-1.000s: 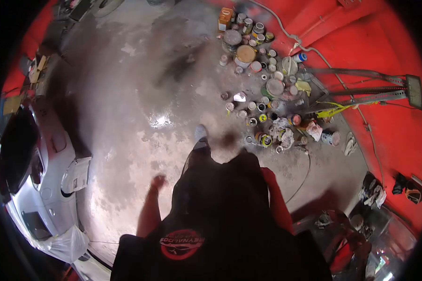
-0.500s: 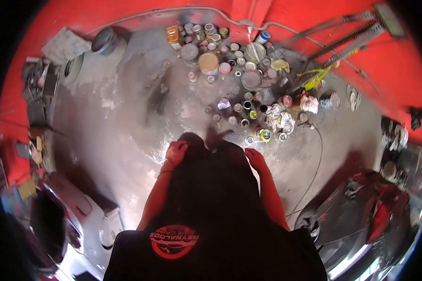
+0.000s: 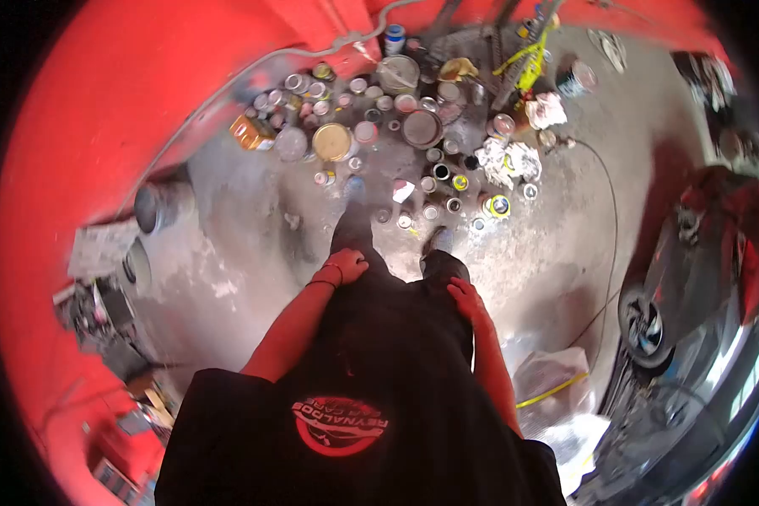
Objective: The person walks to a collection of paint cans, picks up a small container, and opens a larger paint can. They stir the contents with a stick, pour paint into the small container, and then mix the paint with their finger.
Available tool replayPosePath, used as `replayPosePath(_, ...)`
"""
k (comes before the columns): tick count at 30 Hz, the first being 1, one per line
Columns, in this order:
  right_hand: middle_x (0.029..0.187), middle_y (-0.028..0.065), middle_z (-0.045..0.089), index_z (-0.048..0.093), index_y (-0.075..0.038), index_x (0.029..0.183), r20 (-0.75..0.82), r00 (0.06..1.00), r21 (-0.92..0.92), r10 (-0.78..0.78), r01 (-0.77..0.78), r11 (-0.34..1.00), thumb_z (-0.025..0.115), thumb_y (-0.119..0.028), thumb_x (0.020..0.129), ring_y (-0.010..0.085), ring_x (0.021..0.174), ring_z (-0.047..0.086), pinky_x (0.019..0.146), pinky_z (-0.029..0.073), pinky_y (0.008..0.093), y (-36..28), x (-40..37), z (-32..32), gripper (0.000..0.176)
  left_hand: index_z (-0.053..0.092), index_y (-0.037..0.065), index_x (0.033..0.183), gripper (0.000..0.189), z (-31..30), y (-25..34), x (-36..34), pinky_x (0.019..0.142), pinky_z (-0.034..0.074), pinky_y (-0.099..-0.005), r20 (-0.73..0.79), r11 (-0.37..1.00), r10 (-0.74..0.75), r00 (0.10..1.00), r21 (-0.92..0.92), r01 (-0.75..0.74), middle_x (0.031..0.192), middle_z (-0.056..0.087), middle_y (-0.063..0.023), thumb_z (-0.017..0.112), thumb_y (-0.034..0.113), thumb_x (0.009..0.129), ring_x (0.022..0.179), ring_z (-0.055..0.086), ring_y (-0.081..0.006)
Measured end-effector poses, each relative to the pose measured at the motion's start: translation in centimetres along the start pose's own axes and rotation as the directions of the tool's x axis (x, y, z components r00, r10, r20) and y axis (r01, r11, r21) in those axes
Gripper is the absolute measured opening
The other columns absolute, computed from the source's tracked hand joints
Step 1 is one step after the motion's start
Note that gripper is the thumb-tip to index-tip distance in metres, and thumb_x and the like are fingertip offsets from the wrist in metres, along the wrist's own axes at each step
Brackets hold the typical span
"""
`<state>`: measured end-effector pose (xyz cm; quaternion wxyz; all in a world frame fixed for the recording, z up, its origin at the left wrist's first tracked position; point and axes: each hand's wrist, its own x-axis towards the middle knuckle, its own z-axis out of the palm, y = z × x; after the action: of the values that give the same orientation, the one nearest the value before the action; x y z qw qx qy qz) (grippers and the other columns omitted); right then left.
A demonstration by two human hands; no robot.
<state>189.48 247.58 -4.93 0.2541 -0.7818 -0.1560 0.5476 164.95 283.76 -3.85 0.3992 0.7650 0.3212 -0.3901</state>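
My left hand (image 3: 348, 264) rests on the front of my left thigh, with a dark band around the wrist. Its fingers lie across the black trousers (image 3: 358, 232). On the other thigh, my right hand (image 3: 465, 297) lies against the cloth with its fingers stretched out. No tool or can shows in either hand. Ahead of my feet stand several small cans, including a yellow-rimmed can (image 3: 498, 206) and a dark-topped can (image 3: 441, 172). A grey shoe (image 3: 438, 240) shows below my right leg, while my left foot is blurred.
Paint cans crowd the floor by the red wall (image 3: 110, 126), among them a large tan-lidded can (image 3: 332, 142). Crumpled white paper (image 3: 510, 162) lies beside them. A thin hose (image 3: 613, 219) crosses the floor at right, near a dark car (image 3: 700, 253). A bucket (image 3: 153, 207) stands at left.
My view has turned and shifted toward the cans. My legs and feet now show more fully, the left leg forward. Both hands remain at my thighs.
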Motion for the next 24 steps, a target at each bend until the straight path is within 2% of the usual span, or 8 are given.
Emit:
replayPosePath(1, 0.157, 0.0218, 0.061, 0.066, -0.008, 0.152, -0.062, 0.997, -0.020, 0.046, -0.047, 0.999, 0.072, -0.046, 0.104, 0.0369, 0.151, 0.053, 0.125, 0.043, 0.0452, -0.8, -0.5, 1.3, 0.061, 0.076, 0.017, 0.135, 0.051, -1.4, -0.3, 1.1, 0.117, 0.050, -0.0523, 0.098, 1.000, -0.018, 0.995, 0.027, 0.015, 0.146, 0.068, -0.0205, 0.067, 0.049, 0.097, 0.140, 0.061, -0.0401)
replayPosePath(4, 0.168, 0.0280, 0.045, 0.058, -0.009, 0.159, -0.165, 0.973, -0.031, 0.162, -0.169, 0.985, 0.076, -0.052, 0.098, 0.0441, 0.157, 0.042, 0.128, 0.039, 0.0501, -3.2, -1.1, 6.0, 0.076, 0.070, 0.023, 0.146, 0.058, -2.8, -2.3, 1.7, 0.121, 0.047, -0.0554, 0.116, 0.964, -0.091, 0.989, 0.261, 0.058, 0.164, 0.054, -0.0188, 0.066, 0.053, 0.096, 0.147, 0.055, -0.0410)
replayPosePath(8, 0.164, 0.0296, 0.048, 0.052, -0.008, 0.161, -0.278, 0.943, 0.032, 0.183, -0.181, 0.983, 0.083, -0.048, 0.093, 0.0472, 0.152, 0.045, 0.127, 0.040, 0.0521, -1.6, 0.0, 13.4, 0.086, 0.062, 0.029, 0.155, 0.069, -3.7, -3.3, 0.6, 0.124, 0.044, -0.0570, 0.118, 0.965, -0.157, 0.980, 0.231, 0.127, 0.178, 0.033, -0.0152, 0.071, 0.055, 0.092, 0.156, 0.044, -0.0436)
replayPosePath(11, 0.157, 0.0278, 0.053, 0.051, -0.006, 0.158, -0.322, 0.920, 0.018, 0.224, -0.231, 0.973, 0.085, -0.042, 0.090, 0.0482, 0.147, 0.049, 0.123, 0.044, 0.0559, -1.5, 0.8, 15.9, 0.084, 0.060, 0.030, 0.156, 0.072, -3.7, -3.4, 1.0, 0.123, 0.044, -0.0553, 0.038, 0.955, -0.178, 0.983, 0.247, 0.163, 0.179, 0.030, -0.0137, 0.076, 0.054, 0.091, 0.157, 0.041, -0.0443)
replayPosePath(14, 0.154, 0.0269, 0.055, 0.053, -0.005, 0.154, -0.415, 0.894, -0.032, 0.169, -0.200, 0.979, 0.084, -0.037, 0.090, 0.0485, 0.143, 0.052, 0.121, 0.046, 0.0559, -0.2, 2.5, 17.0, 0.078, 0.062, 0.027, 0.153, 0.070, -3.2, -3.9, 2.8, 0.121, 0.046, -0.0542, -0.030, 0.949, -0.154, 0.988, 0.275, 0.157, 0.175, 0.035, -0.0155, 0.080, 0.050, 0.089, 0.153, 0.044, -0.0427)
replayPosePath(17, 0.151, 0.0271, 0.058, 0.059, -0.005, 0.147, -0.386, 0.918, -0.111, 0.093, -0.146, 0.983, 0.081, -0.032, 0.091, 0.0480, 0.141, 0.054, 0.118, 0.047, 0.0554, 0.1, 4.1, 17.0, 0.066, 0.068, 0.021, 0.144, 0.061, -1.8, -5.4, 4.4, 0.119, 0.048, -0.0535, -0.117, 0.951, -0.096, 0.988, 0.281, 0.126, 0.168, 0.045, -0.0168, 0.080, 0.047, 0.090, 0.149, 0.049, -0.0404)
replayPosePath(18, 0.146, 0.0244, 0.063, 0.066, -0.008, 0.136, -0.422, 0.904, -0.140, 0.072, -0.144, 0.980, 0.078, -0.029, 0.092, 0.0465, 0.138, 0.057, 0.116, 0.048, 0.0558, -0.2, 4.4, 17.4, 0.050, 0.070, 0.019, 0.140, 0.058, -1.4, -5.9, 4.9, 0.117, 0.049, -0.0532, -0.153, 0.954, -0.069, 0.986, 0.279, 0.110, 0.166, 0.049, -0.0170, 0.079, 0.045, 0.090, 0.148, 0.051, -0.0398)
replayPosePath(24, 0.137, 0.0139, 0.069, 0.074, -0.015, 0.119, -0.336, 0.926, -0.248, 0.172, -0.263, 0.932, 0.075, -0.032, 0.091, 0.0415, 0.132, 0.061, 0.107, 0.052, 0.0562, -1.0, 5.0, 17.2, 0.032, 0.078, 0.010, 0.119, 0.041, 0.3, -7.0, 7.0, 0.114, 0.050, -0.0514, -0.240, 0.937, 0.103, 0.965, 0.350, -0.013, 0.147, 0.066, -0.0176, 0.078, 0.040, 0.091, 0.139, 0.058, -0.0376)
